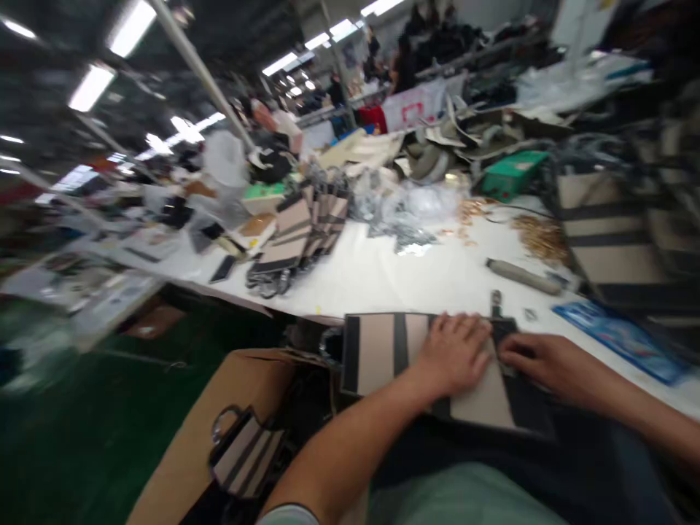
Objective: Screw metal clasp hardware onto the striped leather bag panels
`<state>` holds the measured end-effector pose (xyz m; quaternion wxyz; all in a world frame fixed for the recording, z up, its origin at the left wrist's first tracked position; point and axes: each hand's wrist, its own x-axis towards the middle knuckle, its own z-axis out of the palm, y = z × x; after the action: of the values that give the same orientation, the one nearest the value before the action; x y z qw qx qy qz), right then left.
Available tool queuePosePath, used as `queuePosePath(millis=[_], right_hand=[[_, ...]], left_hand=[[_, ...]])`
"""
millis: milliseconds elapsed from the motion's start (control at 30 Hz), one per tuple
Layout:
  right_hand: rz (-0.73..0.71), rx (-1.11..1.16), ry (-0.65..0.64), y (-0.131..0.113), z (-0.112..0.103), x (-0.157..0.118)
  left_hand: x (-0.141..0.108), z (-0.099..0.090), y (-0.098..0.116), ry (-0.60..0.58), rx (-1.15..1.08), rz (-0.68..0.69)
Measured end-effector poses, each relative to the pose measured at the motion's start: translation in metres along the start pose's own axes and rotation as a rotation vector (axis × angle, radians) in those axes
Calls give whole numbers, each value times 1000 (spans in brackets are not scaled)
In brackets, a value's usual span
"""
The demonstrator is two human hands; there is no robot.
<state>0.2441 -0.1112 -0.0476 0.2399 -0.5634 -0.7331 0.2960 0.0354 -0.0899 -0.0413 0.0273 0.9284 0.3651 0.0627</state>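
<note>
A beige and black striped bag (pixel 376 354) lies flat at the table's front edge, partly over my lap. My left hand (pixel 456 354) rests spread on its striped face, palm down. At the bag's right end, my right hand (pixel 528 357) has its fingers curled together at the dark border; what they hold, if anything, is too blurred to tell. A small dark strap with a metal clip (pixel 496 302) sticks up from the bag's far edge, just beyond my hands.
Striped bags (pixel 284 237) are piled on the white table (pixel 377 273). Gold hardware (pixel 541 237), a grey-brown cylindrical tool (pixel 522 277), a blue packet (pixel 617 339) and a green box (pixel 512 175) stand right. A cardboard box (pixel 202 415) holding bags is lower left.
</note>
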Motion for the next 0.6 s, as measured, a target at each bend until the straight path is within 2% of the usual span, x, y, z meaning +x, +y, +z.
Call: queuePosePath(millis=[33,167,600], right_hand=[[51,-19,-74,0,-5,-9],[134,-141,-101,-5,-12,-9],[131,-222,-128,-8,-19,-6]], left_hand=[[4,5,-3,2,-21,5],[12,20,-11,38,-54,45],[12,18,-10,54,-70,48]])
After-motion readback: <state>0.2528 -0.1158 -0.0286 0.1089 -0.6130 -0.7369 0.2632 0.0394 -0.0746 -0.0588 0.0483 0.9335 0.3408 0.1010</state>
